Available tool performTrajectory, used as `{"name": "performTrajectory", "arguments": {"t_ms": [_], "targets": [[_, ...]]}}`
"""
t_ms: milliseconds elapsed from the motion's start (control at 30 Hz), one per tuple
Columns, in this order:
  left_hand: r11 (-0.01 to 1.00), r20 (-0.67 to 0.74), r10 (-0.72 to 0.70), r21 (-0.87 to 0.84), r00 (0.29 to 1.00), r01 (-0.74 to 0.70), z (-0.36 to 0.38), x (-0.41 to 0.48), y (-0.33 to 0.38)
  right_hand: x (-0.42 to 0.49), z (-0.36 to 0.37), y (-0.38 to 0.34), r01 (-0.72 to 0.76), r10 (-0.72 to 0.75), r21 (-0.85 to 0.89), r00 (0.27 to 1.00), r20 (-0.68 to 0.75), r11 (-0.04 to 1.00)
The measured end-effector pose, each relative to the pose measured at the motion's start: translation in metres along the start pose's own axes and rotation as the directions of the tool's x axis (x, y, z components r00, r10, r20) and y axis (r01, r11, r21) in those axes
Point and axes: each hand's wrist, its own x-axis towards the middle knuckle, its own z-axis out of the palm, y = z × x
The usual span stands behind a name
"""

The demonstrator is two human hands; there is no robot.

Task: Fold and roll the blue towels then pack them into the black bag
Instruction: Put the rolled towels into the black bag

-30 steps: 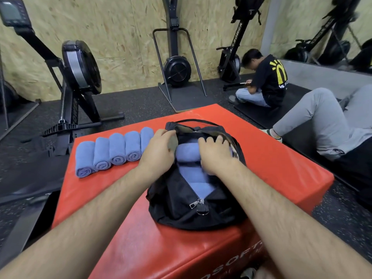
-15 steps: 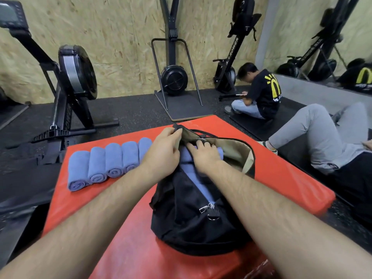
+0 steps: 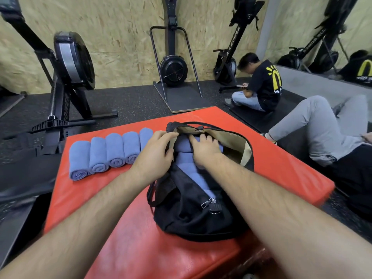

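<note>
On the red padded worktop (image 3: 281, 162), your left hand (image 3: 155, 156) pinches the left rim of the black fabric duffel bag (image 3: 191, 214). Your right hand (image 3: 203, 150) presses, fingers extended, on a rolled blue towel (image 3: 184, 146) inside. Five more rolled blue towels (image 3: 106, 156) lie in a row just left of the bag. Risk: the rim slips and the mouth collapses, or heavy pressing loosens the packed roll.

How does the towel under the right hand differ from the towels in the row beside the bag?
The packed towel lies inside the black bag under the right hand; the row of towels lies outside on the red pad. The packed towel lies crosswise; the row's spiral ends face the camera. Both are blue and rolled.
</note>
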Motion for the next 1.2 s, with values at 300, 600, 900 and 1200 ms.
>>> {"name": "performTrajectory", "arguments": {"t_ms": [300,600,900,1200], "targets": [[0.997,-0.077,-0.072,-0.043,0.994,0.069,-0.026,-0.052,0.004,-0.110,-0.071,-0.046,0.321,-0.260,-0.007,0.756,-0.600,0.947],[0.961,-0.107,-0.225,0.138,0.969,0.238,-0.060,-0.082,-0.061,-0.076,-0.060,-0.147,0.422,-0.375,0.045,0.847,-0.376,0.906],[0.921,0.016,-0.320,0.240,0.947,0.307,-0.044,-0.056,-0.115,0.032,-0.003,-0.178,0.116,-0.119,0.242,0.993,-0.001,0.963],[0.902,0.025,-0.365,0.257,0.931,0.347,-0.040,-0.055,-0.141,0.084,0.035,-0.181,-0.134,0.115,0.478,0.991,0.068,0.868]]}}
